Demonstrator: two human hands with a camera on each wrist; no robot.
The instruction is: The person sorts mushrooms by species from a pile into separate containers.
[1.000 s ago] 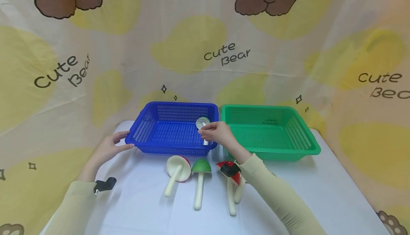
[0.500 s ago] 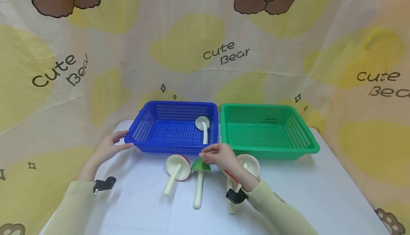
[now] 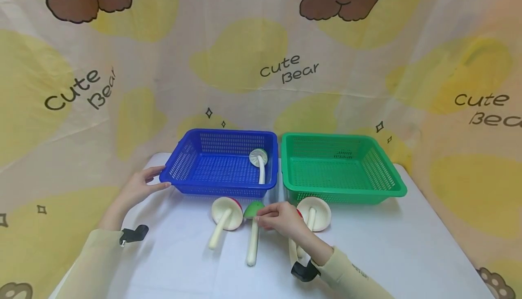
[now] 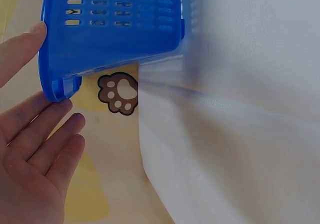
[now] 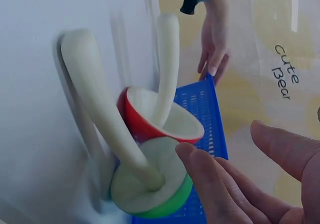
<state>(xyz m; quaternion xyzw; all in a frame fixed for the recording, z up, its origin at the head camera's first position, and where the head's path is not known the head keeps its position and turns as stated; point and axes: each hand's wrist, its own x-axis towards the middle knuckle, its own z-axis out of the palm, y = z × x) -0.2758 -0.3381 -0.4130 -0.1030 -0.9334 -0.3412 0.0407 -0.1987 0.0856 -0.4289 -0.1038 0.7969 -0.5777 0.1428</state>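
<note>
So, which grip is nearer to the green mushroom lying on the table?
Right. The right grip is beside the green mushroom, at its cap; the left grip is farther, at the left end of the blue basket.

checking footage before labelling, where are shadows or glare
Head: soft shadow on the table beside the green basket, no strong glare; left wrist: soft-edged shadow on the table near the blue basket; right wrist: bluish table, dark shadow along the stem of the green mushroom, bright streak high on the curtain.

Mushroom point(image 3: 261, 167) in left basket point(image 3: 220, 190), right basket point(image 3: 346, 197) beside
</note>
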